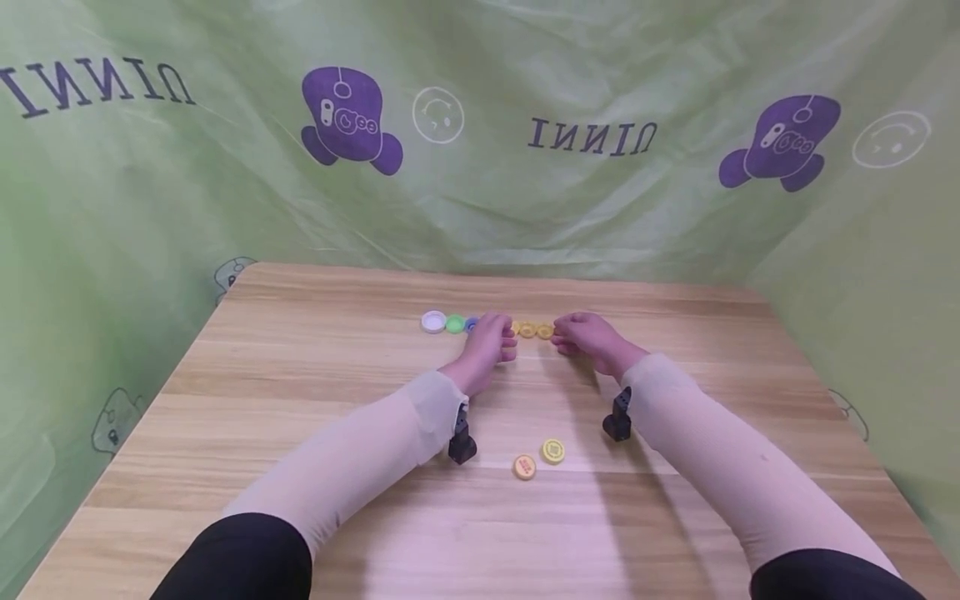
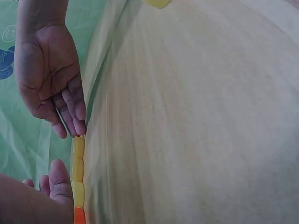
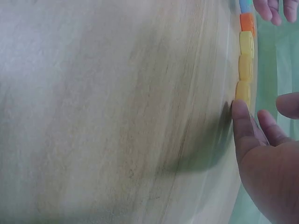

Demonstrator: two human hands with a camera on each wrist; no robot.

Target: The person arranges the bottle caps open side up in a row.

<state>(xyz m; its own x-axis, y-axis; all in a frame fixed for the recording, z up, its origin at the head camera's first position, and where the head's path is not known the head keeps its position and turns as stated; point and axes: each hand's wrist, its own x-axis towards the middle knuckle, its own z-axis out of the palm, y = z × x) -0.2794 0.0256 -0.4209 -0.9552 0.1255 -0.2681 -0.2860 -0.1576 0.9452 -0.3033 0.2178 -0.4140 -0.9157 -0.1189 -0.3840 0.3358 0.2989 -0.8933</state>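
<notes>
A row of small round plastic discs lies across the far part of the table. From the left come a white disc (image 1: 433, 322), a green disc (image 1: 455, 323) and a blue disc (image 1: 472, 325); an orange disc (image 3: 247, 24), a pale yellow disc (image 3: 246, 44) and two amber discs (image 3: 245, 67) follow. My left hand (image 1: 489, 350) hovers over the row's middle in the head view, hiding part of it, with fingers loosely bent and nothing visibly held. At the right end, the fingertips of my right hand (image 1: 592, 342) touch the last amber disc (image 1: 545, 332), fingers fairly straight.
Nearer to me on the wooden table (image 1: 315, 467) lie a tan disc (image 1: 524, 467) with a red print and a yellow disc (image 1: 553, 452). Green printed cloth (image 1: 480, 208) hangs around the back and sides. Each wrist carries a small black camera (image 1: 462, 442).
</notes>
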